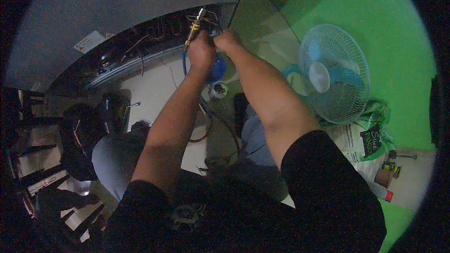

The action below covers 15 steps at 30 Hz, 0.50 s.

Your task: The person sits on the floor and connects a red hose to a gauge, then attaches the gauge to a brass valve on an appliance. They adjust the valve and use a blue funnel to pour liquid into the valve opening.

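A: Report the position of the left hand point(201, 51).

B: It is raised in front of the open back of the appliance point(117, 4), fist clenched round a blue hose point(184, 63). A brass fitting point(193, 32) stands out of the top of the fist, tilted slightly right, with thin tubes above it.

A: And the right hand point(227, 40)?

B: Just beside the left, touching it at the knuckles. Fingers are curled inward; what they pinch is hidden, so its grip cannot be told.

A: Where does the hose run?

B: Down from the fist, past a blue round gauge point(216, 69) that sits under both hands, partly hidden by the wrists.

A: Surroundings?

B: Wires and dark parts inside the appliance's lower bay, behind the hands. A small can point(218, 91) stands on the floor below the gauge. A blue fan point(333, 79) stands well to the right against the green wall point(393, 42), with a printed bag point(370, 136) at its foot.
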Each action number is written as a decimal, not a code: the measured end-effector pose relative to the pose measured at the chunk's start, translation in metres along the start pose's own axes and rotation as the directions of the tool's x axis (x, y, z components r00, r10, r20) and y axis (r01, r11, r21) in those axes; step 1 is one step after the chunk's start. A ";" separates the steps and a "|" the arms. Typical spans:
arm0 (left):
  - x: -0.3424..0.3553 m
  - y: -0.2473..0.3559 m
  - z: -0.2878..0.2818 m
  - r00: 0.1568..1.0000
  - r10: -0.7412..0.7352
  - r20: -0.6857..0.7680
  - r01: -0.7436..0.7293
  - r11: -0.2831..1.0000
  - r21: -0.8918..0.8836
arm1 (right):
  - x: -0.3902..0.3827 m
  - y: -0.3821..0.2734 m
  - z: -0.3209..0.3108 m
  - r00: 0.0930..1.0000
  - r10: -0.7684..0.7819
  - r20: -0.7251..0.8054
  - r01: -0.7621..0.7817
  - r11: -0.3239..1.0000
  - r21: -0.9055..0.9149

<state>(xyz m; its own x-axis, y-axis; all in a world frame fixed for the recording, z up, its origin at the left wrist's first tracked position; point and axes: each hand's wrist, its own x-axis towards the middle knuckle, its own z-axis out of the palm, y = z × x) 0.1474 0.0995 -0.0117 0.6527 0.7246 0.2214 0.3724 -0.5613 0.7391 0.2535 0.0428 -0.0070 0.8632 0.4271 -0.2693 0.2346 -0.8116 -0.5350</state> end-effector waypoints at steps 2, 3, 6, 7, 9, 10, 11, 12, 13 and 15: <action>0.000 0.002 0.000 1.000 -0.023 0.021 0.022 0.999 0.030 | -0.006 -0.004 -0.005 0.999 0.034 0.010 -0.034 0.999 0.016; 0.000 0.003 0.001 0.999 -0.028 0.026 0.027 0.999 0.038 | -0.007 -0.005 -0.007 0.999 0.052 0.014 -0.053 0.998 0.023; -0.001 0.006 0.002 1.000 -0.004 0.002 0.004 1.000 0.013 | -0.007 -0.004 -0.007 0.999 0.024 -0.029 -0.025 0.999 -0.036; -0.002 0.006 0.002 1.000 0.010 -0.014 -0.010 1.000 -0.003 | -0.006 -0.004 -0.006 0.999 0.010 -0.038 -0.011 0.999 -0.049; -0.002 0.005 0.004 0.999 0.034 -0.027 -0.034 0.999 0.003 | -0.003 -0.003 -0.005 1.000 0.025 -0.018 -0.026 0.998 -0.061; -0.001 0.004 0.005 0.999 0.037 -0.030 -0.036 0.999 0.013 | -0.002 -0.003 -0.004 1.000 0.012 -0.017 -0.013 0.998 -0.060; -0.001 0.003 0.007 0.998 0.046 -0.035 -0.046 0.999 0.011 | -0.002 -0.002 -0.002 1.000 0.017 -0.010 -0.017 0.998 -0.053; 0.001 0.001 0.008 0.998 0.046 -0.037 -0.046 0.999 0.014 | -0.002 -0.002 -0.001 0.999 0.027 -0.025 -0.028 0.999 -0.036; 0.002 0.000 0.010 0.998 0.047 -0.031 -0.046 0.999 0.019 | -0.002 -0.001 0.001 1.000 -0.011 -0.018 0.011 0.999 -0.031; 0.003 -0.003 0.012 0.999 0.015 -0.046 -0.015 1.000 -0.021 | -0.003 0.001 0.003 0.995 -0.090 -0.047 0.090 0.996 -0.002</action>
<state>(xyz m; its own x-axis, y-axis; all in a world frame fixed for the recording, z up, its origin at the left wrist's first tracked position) 0.1557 0.0983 -0.0204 0.6269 0.7340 0.2612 0.3483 -0.5639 0.7488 0.2498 0.0423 -0.0094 0.8587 0.4789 -0.1823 0.3119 -0.7707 -0.5557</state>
